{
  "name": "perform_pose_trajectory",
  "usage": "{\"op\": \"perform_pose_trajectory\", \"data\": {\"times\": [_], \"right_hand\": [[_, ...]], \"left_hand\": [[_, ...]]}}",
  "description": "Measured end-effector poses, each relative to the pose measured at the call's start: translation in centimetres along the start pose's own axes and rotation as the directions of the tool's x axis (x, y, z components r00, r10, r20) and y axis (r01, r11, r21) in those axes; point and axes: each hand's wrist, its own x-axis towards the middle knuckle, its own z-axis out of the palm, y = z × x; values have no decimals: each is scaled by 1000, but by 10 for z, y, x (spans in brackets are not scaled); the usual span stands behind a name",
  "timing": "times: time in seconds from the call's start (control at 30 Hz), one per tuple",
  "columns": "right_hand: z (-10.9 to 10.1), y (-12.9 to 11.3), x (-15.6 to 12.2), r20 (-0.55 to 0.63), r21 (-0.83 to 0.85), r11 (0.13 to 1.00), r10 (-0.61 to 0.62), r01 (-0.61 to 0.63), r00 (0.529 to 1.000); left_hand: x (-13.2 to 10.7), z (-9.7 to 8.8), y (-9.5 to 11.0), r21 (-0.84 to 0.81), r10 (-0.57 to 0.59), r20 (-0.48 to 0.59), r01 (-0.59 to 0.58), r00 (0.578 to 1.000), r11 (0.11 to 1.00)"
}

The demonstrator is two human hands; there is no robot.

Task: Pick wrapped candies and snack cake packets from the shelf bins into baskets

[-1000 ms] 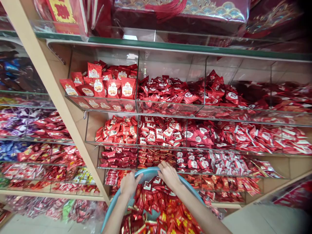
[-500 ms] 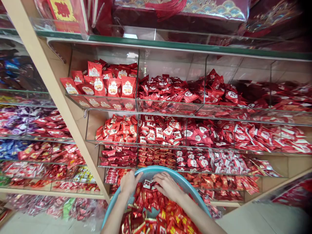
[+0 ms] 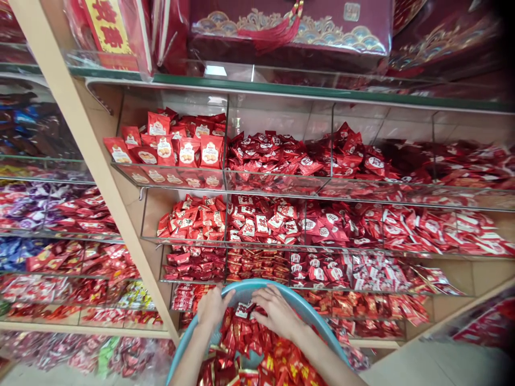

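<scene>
A light blue plastic basin [image 3: 325,327] filled with red candy packets [image 3: 251,335] is at the bottom middle. My left hand [image 3: 212,308] is closed over its far left rim, thumb inside and the other fingers hidden behind. Over the far inside of the basin, my right hand [image 3: 277,313] has its fingers curled, with a red packet partly showing between fingers and thumb. Just left of those fingers lies a packet with a white label [image 3: 242,310]. Packets with yellow print [image 3: 295,364] fill the near right part.
Tiered shelves with clear dividers [image 3: 332,139] hold many red packets ahead. A glass shelf [image 3: 241,86] above carries a maroon gift box [image 3: 314,48]. A slanting wooden post [image 3: 96,171] stands left, beside more sweets. Bagged sweets [image 3: 132,351] lie low on the left.
The view has tilted up slightly, so shelves and gift box appear lower. Both hands keep nearly the same place at the basin; the right hand's fingers have shifted slightly.
</scene>
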Motion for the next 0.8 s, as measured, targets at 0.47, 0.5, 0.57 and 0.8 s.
{"op": "perform_pose_trajectory", "data": {"times": [0.47, 0.5, 0.57, 0.8], "right_hand": [[-134, -13, 43, -585, -200, 980, -127, 9, 801], [-140, -11, 47, -584, -226, 974, -106, -36, 805], [-150, -7, 56, -558, -280, 953, -66, -113, 827], [-156, 1, 79, -490, -447, 866, -29, -223, 871]], "left_hand": [[0, 1, -2, -8, 0, 4, 0, 1000, 1000], [0, 1, -2, -7, 2, 4, -2, 1000, 1000], [-1, 1, -2, -8, 4, -1, -4, 1000, 1000], [0, 3, -3, -14, 9, -5, -9, 1000, 1000]]}}
